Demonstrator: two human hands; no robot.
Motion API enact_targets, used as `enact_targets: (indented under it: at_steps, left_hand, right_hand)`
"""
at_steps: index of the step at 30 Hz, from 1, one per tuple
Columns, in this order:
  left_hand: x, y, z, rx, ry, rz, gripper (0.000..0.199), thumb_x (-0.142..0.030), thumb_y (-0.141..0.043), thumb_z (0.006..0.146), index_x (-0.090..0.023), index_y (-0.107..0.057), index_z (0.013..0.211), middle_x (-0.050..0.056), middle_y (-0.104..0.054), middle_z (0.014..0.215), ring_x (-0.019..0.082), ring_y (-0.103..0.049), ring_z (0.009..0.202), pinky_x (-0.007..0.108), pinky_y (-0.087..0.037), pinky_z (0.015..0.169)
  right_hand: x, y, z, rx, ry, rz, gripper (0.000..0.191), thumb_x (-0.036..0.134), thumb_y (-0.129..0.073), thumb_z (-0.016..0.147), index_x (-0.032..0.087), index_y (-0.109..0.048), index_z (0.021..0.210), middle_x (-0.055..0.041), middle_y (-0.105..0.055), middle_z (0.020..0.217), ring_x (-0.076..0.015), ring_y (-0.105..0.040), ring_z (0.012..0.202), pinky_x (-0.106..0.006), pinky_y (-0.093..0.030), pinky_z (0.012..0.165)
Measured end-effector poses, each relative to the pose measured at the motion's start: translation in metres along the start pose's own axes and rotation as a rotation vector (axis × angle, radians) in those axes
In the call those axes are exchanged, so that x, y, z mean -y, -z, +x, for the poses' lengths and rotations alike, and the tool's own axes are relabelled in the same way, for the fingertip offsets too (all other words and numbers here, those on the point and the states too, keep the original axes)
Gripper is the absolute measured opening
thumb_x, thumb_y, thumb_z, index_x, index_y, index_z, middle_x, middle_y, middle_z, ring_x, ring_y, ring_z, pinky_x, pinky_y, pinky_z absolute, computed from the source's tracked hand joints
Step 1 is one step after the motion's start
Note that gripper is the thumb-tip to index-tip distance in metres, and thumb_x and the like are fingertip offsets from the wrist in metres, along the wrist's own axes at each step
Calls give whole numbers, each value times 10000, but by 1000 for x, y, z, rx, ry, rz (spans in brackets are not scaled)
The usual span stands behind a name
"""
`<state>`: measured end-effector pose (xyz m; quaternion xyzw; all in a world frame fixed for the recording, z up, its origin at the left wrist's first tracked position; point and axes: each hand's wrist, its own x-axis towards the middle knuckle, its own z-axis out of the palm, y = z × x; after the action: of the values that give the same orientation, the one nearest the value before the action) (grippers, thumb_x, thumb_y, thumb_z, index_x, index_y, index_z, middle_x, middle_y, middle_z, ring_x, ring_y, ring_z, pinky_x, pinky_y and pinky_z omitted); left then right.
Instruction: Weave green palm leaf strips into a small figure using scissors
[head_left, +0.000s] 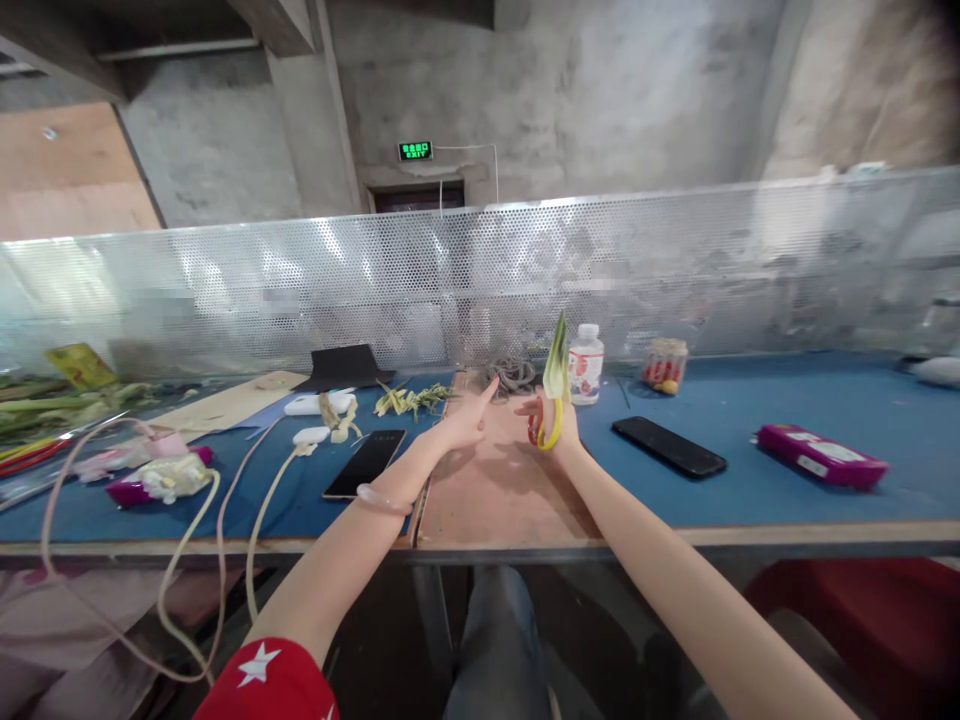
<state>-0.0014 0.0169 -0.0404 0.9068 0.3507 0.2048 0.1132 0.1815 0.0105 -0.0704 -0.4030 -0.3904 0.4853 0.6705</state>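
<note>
My left hand (pixel 466 417) is over the bare wooden board, thumb raised and fingers extended, with nothing visible in it. Across from it, my right hand (pixel 564 422) is closed around a leafy stalk (pixel 556 370), pale at the base and green at its upright tip. A yellow loop (pixel 553 430) and a red loop (pixel 534 430) show at the same hand; they look like scissor handles, but the blades are not visible. Behind the hands lies a tangled grey cord bundle (pixel 511 375). A white bottle with a printed label (pixel 586 365) stands just beyond my right hand.
Phones lie left (pixel 366 463) and right (pixel 669 446) of the wooden board (pixel 499 490). Farther right are a purple packet (pixel 821 455) and a jar (pixel 664 365). Plant scraps (pixel 411 400), charging cables (pixel 259 520) and papers occupy the left. A perforated metal screen (pixel 337 290) borders the back.
</note>
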Motion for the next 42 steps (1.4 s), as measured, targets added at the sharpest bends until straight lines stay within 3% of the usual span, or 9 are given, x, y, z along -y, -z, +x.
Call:
enact_targets:
  at_steps: [13, 20, 22, 25, 29, 32, 38, 40, 42]
  left_hand:
    - [-6, 2, -2, 9, 10, 32, 963, 20, -466, 685, -171, 94, 1445, -94, -363, 550, 75, -370, 508, 186, -282, 543]
    - [-3, 0, -1, 20, 18, 71, 977, 17, -461, 667, -196, 87, 1448, -91, -354, 549, 88, -389, 506, 182, -289, 533]
    - [0, -1, 1, 20, 17, 98, 954, 14, -466, 658, -187, 13, 1458, -84, -387, 557, 91, -409, 518, 186, -298, 540]
    - [4, -3, 4, 24, 1, 156, 787, -7, -486, 653, -171, -314, 1404, -48, -476, 591, 103, -453, 558, 203, -327, 571]
    - [7, -5, 9, 0, -18, 190, 375, -82, -534, 676, -146, -659, 1023, 9, -566, 657, 124, -508, 618, 220, -357, 593]
    - [8, -6, 10, -22, -6, 178, 179, -142, -559, 705, -119, -660, 851, 40, -607, 715, 132, -541, 651, 221, -383, 603]
    - [10, -7, 11, -57, -28, 165, 143, -197, -603, 712, -110, -622, 824, 49, -613, 749, 140, -544, 678, 235, -407, 627]
    - [11, -6, 11, -62, -36, 167, 180, -185, -596, 718, -112, -629, 879, 39, -604, 742, 133, -534, 670, 237, -405, 635]
    - [10, -5, 10, -73, -45, 160, 372, -151, -576, 727, -134, -585, 1098, 13, -590, 738, 121, -522, 656, 235, -404, 647]
  right_hand:
    - [-6, 2, 9, 21, -32, 53, 207, 345, -504, 853, 197, -516, 708, -16, -640, 514, -121, -540, 356, -185, -349, 292]
    - [-7, 2, 8, 54, -36, 32, 233, 353, -510, 844, 191, -511, 677, -34, -634, 500, -131, -528, 344, -202, -362, 289]
    - [-7, 2, 8, 63, -34, 18, 261, 371, -506, 845, 182, -514, 665, -39, -631, 490, -123, -513, 332, -198, -362, 293]
    - [-8, 2, 8, 81, -30, -11, 318, 406, -499, 845, 165, -529, 638, -45, -620, 465, -107, -475, 302, -192, -355, 295]
    - [-9, 3, 11, 95, -24, -54, 353, 396, -543, 822, 143, -538, 575, -54, -590, 413, -94, -432, 269, -194, -333, 296]
    - [-10, 3, 13, 94, -25, -71, 350, 369, -561, 810, 139, -537, 547, -52, -573, 393, -99, -452, 281, -192, -340, 308]
    - [-10, 4, 7, 34, -33, -100, 261, 301, -550, 780, 161, -539, 561, 2, -517, 342, -94, -427, 261, -184, -324, 288]
    - [-9, 4, 4, 1, -31, -109, 209, 276, -555, 765, 159, -551, 592, 21, -502, 341, -91, -419, 258, -183, -316, 282]
    - [-8, 5, 2, -19, -32, -114, 169, 260, -555, 766, 151, -569, 638, 30, -507, 367, -88, -429, 273, -184, -326, 292]
